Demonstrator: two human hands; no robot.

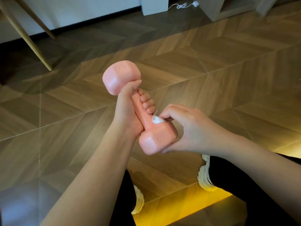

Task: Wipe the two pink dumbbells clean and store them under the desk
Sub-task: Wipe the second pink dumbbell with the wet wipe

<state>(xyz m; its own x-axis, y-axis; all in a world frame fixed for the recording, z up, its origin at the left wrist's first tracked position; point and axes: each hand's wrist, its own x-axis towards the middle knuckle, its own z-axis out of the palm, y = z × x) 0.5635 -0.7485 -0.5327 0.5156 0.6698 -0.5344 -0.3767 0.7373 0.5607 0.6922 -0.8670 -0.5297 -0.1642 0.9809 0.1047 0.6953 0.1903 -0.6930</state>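
Observation:
One pink dumbbell (122, 77) is held up over the floor, tilted, with one head up and to the left and the other down and to the right. My left hand (128, 110) grips its handle, fingers wrapped round it. My right hand (184, 126) pinches a small white wipe (156, 120) and presses it on the handle just above the lower head. The thumb of that hand lies under the lower head. No second dumbbell is in view.
Wooden chair or desk legs (31, 41) stand at the far left. A white furniture base (154, 5), a white cable with a plug (184, 4) and a low shelf unit (228, 8) line the back. My knees and white shoes (205, 176) are below, on herringbone flooring.

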